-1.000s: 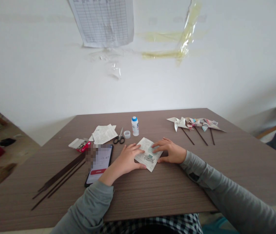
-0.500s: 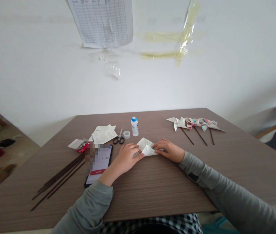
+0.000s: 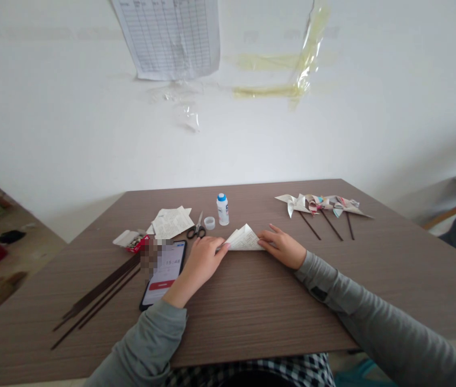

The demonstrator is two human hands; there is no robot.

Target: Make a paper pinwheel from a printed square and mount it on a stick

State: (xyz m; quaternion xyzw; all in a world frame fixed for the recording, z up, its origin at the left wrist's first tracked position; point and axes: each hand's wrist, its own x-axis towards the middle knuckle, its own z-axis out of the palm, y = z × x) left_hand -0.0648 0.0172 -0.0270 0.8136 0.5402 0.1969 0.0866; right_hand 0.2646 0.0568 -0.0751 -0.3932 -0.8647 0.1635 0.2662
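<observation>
A piece of printed paper is folded over into a triangle, its point facing away from me. My left hand pinches the left corner between thumb and fingers. At the right corner, my right hand grips the paper with its fingertips. Just beyond the paper stands a white glue bottle with a blue top. Black-handled scissors and a roll of clear tape lie past my left hand.
Paper sheets, a small red box, dark sticks and a phone lie on the left. Three paper pinwheels on sticks rest at the back right of the wooden table.
The paper's near edge has been folded over, so it now forms a triangle with its point at the far side. Both hands have shifted only slightly.
</observation>
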